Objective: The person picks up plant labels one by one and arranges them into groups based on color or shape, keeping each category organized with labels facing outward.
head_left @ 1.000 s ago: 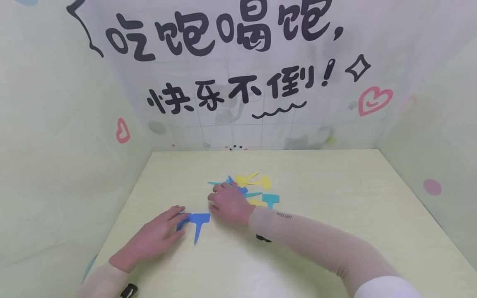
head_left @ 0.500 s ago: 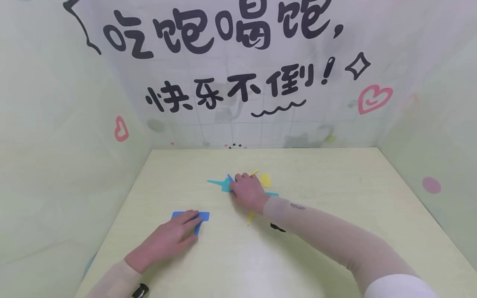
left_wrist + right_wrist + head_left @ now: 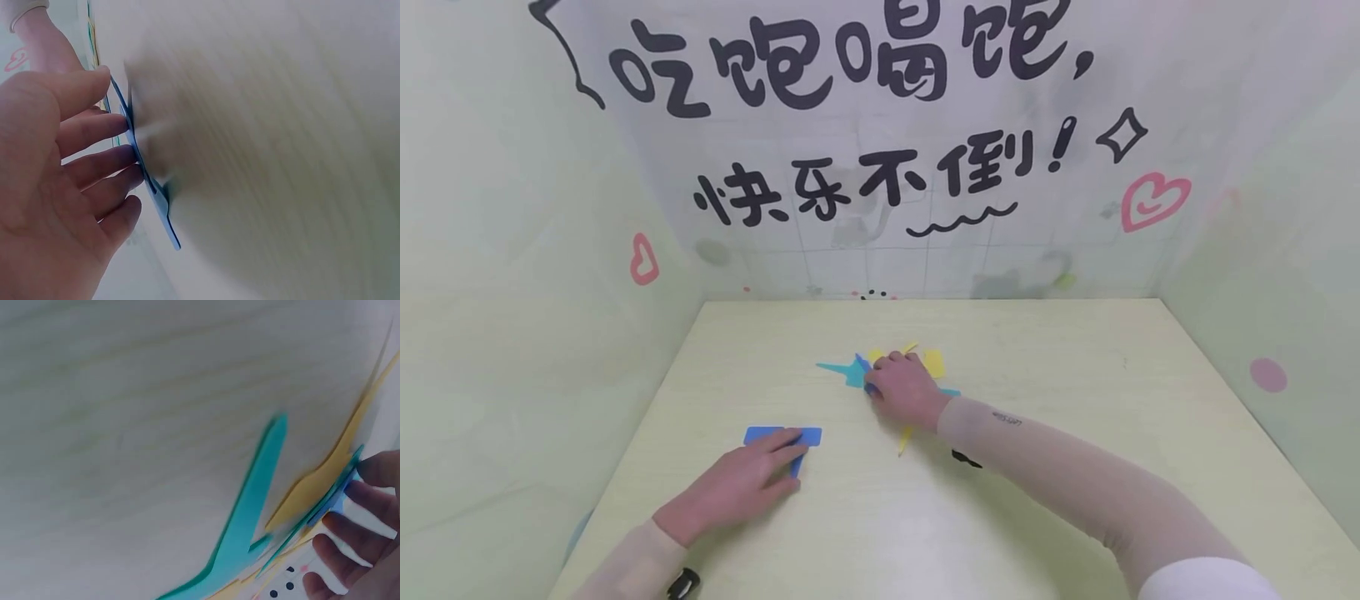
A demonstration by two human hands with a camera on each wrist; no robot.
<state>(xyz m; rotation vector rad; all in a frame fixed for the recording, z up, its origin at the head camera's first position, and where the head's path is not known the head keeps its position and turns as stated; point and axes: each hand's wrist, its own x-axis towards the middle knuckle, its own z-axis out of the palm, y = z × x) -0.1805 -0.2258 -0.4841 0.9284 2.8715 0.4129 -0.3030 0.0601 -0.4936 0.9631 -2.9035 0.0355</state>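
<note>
Blue T-shaped plastic plant labels lie side by side at the left of the table, one blue label (image 3: 763,434) partly hidden under my left hand (image 3: 733,485). The other, a blue label (image 3: 811,436), has its pointed stem showing by the thumb. My left fingers rest on them, loosely extended. Farther back my right hand (image 3: 904,388) reaches into a loose pile and pinches a blue plant label (image 3: 342,499) between thumb and fingertips. Around it lie a teal label (image 3: 854,372), a yellow label (image 3: 934,363) and others, partly hidden by the hand.
The pale wood-grain table (image 3: 1060,367) runs back to a printed backdrop (image 3: 760,267) with black lettering. Pale sheets hang along both sides. In the right wrist view a teal label (image 3: 250,506) lies nearest, with a yellow label (image 3: 312,487) beyond.
My left hand has moved right over the blue labels, and one has closed up beside the other. My right hand has shifted right over the pile, and blue now shows at its thumb.
</note>
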